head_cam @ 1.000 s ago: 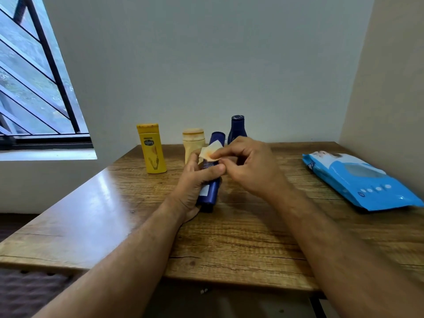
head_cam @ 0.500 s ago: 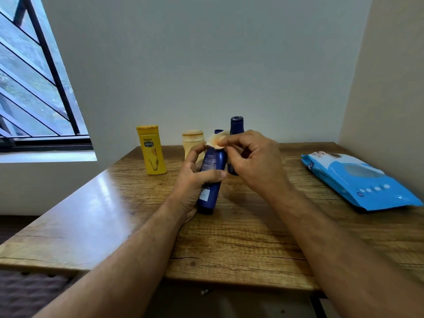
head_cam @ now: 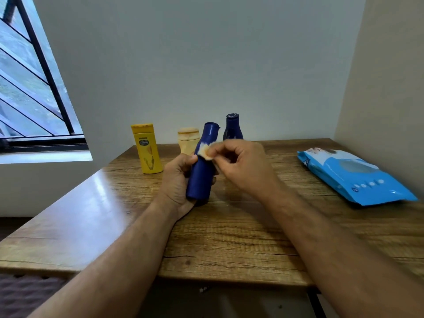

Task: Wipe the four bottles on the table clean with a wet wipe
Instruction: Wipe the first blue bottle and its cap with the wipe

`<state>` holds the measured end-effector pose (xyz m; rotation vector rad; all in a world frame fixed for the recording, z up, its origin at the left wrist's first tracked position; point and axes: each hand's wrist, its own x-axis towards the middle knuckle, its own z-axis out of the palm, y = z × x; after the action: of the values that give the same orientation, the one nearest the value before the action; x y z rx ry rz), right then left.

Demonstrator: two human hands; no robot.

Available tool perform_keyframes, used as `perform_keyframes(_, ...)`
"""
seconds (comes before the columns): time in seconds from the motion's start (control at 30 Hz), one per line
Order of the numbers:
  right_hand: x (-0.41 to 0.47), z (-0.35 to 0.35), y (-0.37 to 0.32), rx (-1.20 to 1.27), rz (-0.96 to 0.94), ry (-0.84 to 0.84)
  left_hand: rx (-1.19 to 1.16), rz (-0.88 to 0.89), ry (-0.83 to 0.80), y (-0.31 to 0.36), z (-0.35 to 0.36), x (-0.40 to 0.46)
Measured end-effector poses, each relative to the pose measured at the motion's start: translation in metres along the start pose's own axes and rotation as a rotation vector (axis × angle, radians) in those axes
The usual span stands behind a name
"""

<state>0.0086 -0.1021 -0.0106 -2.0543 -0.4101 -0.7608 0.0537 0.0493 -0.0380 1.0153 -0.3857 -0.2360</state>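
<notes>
Since the earlier frames the tall blue bottle (head_cam: 202, 166) has turned so its white label no longer faces the camera, and the wet wipe (head_cam: 206, 150) now sits at the bottle's shoulder below the cap rather than at its top. The left hand (head_cam: 177, 180) grips the bottle's lower body, fingers curled round it, holding it upright with a slight tilt just above the wooden table (head_cam: 229, 237). The right hand (head_cam: 238, 164) pinches the small folded wipe between thumb and fingertips and presses it against the bottle. Behind stand the yellow bottle (head_cam: 146, 149), the beige bottle (head_cam: 187, 140) and the dark blue bottle (head_cam: 232, 127). A blue wipes pack (head_cam: 353, 175) lies to the right.
</notes>
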Motion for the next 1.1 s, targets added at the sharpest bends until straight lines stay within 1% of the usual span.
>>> perform_keyframes(0.07,0.003,-0.001,0.000,0.065,0.023,0.135,0.046,-0.017,-0.003,-0.001,0.001,0.000)
perform_keyframes(0.1,0.005,-0.002,0.000,0.081,0.023,0.175,0.063,-0.025,-0.014,-0.001,0.002,-0.001)
perform_keyframes(0.13,0.005,-0.002,0.000,0.069,0.011,0.188,0.072,-0.027,-0.015,-0.001,0.003,-0.001)
perform_keyframes(0.17,0.005,-0.002,0.000,0.027,-0.010,0.166,0.079,-0.022,-0.007,-0.001,0.004,-0.001)
perform_keyframes(0.2,0.005,-0.002,0.000,-0.036,-0.031,0.100,0.078,-0.014,0.005,0.000,0.005,-0.002)
perform_keyframes(0.3,0.002,-0.001,-0.002,-0.163,-0.027,-0.227,0.057,-0.012,0.029,0.001,0.006,0.000)
perform_keyframes(0.33,0.001,0.001,-0.002,-0.178,-0.022,-0.301,0.036,-0.023,0.047,0.002,0.007,0.001)
perform_keyframes(0.37,0.001,0.001,-0.003,-0.190,-0.022,-0.328,0.018,-0.035,0.066,0.003,0.007,0.002)
perform_keyframes(0.4,0.001,0.001,-0.002,-0.201,-0.027,-0.313,0.006,-0.049,0.077,0.003,0.007,0.002)
perform_keyframes(0.47,0.002,-0.001,-0.002,-0.196,-0.019,-0.204,0.024,-0.079,0.061,0.003,0.008,0.002)
perform_keyframes(0.6,0.006,-0.005,-0.003,-0.002,0.079,0.158,0.094,-0.145,0.018,0.003,0.009,-0.001)
perform_keyframes(0.63,0.006,-0.006,-0.003,0.024,0.084,0.194,0.110,-0.140,0.014,0.003,0.009,-0.001)
perform_keyframes(0.67,0.007,-0.006,-0.004,0.028,0.087,0.187,0.120,-0.129,0.015,0.004,0.008,-0.001)
perform_keyframes(0.7,0.006,-0.006,-0.004,0.019,0.089,0.131,0.124,-0.114,0.026,0.004,0.008,-0.001)
perform_keyframes(0.73,0.005,-0.005,-0.005,-0.001,0.095,0.035,0.116,-0.103,0.039,0.005,0.008,-0.001)
perform_keyframes(0.8,0.003,-0.004,-0.007,-0.051,0.106,-0.201,0.074,-0.093,0.063,0.006,0.007,-0.002)
perform_keyframes(0.83,0.001,-0.002,-0.008,-0.076,0.100,-0.283,0.051,-0.092,0.073,0.007,0.007,-0.001)
perform_keyframes(0.87,0.000,-0.001,-0.008,-0.093,0.086,-0.310,0.030,-0.093,0.077,0.008,0.008,-0.001)
perform_keyframes(0.93,0.001,-0.002,-0.006,-0.103,0.047,-0.235,0.009,-0.081,0.066,0.009,0.009,-0.001)
perform_keyframes(1.0,0.003,-0.004,-0.004,-0.078,0.060,-0.064,0.041,-0.071,0.048,0.008,0.010,-0.002)
perform_keyframes(1.07,0.007,-0.007,-0.002,-0.010,0.101,0.142,0.070,-0.097,0.033,0.006,0.011,-0.003)
perform_keyframes(1.1,0.008,-0.009,-0.002,0.010,0.110,0.217,0.071,-0.117,0.023,0.004,0.011,-0.004)
